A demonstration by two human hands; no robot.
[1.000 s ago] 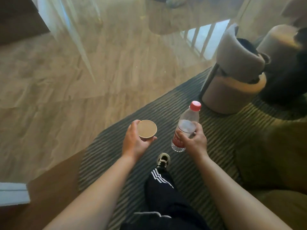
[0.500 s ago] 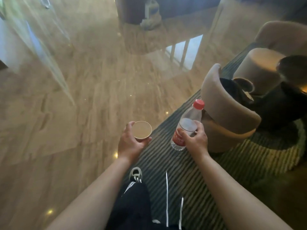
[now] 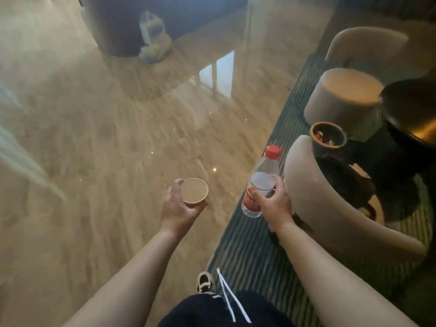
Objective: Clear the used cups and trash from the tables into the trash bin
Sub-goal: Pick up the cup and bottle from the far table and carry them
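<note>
Over the last second my view has swung up and to the left: the polished floor (image 3: 99,142) now fills most of the frame, and a white bagged bin (image 3: 154,37) has come into sight at the upper centre, beside a dark column (image 3: 118,27). I take that bin to be the drop point, so the walk is now lined up with it, though it is well away from me at the top of the frame. The striped rug (image 3: 254,251) has slid to the lower right and my shoe (image 3: 204,282) steps at its edge.

Both loads have stayed put in my hands. The left hand (image 3: 179,208), at centre frame, has its grip closed round the paper cup (image 3: 194,191), thumb on the near rim and fingers wrapped underneath, the cup's mouth facing up. The right hand (image 3: 273,204), just right of centre, grips the plastic bottle (image 3: 260,182) around its label, red cap tilted up and away from me. Both forearms reach forward from the bottom corners, roughly level, hands apart.

At the right edge, the beige armchair (image 3: 330,227) sits close beside the bottle. Beyond it a dark worktop (image 3: 410,109) and a small dark cup holding scraps (image 3: 328,138) show there may be more to collect.
</note>
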